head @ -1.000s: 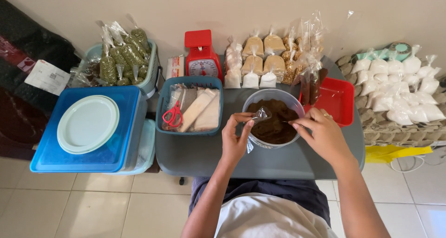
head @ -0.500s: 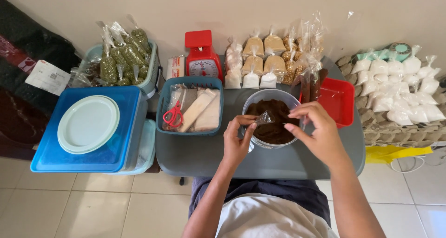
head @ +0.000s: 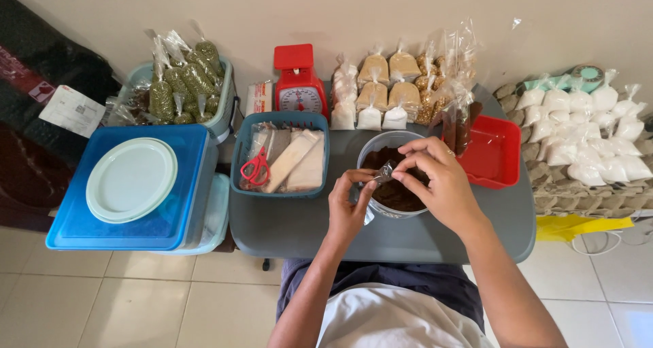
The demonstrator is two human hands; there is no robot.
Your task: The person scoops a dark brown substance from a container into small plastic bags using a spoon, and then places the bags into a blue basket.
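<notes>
A small clear crinkly plastic bag hung over the round grey bowl of dark brown powder on the smooth grey surface, long axis roughly vertical, mouth upward. Left hand and right hand each kept a grip pinching its top edge.

Bare forearms and bare left hand and right hand, no sleeves in view; a white top over dark blue bottoms

Plain cream wall behind, pale tiled floor below. Grey desk against the wall. Soft even light, no hard shadows.
</notes>
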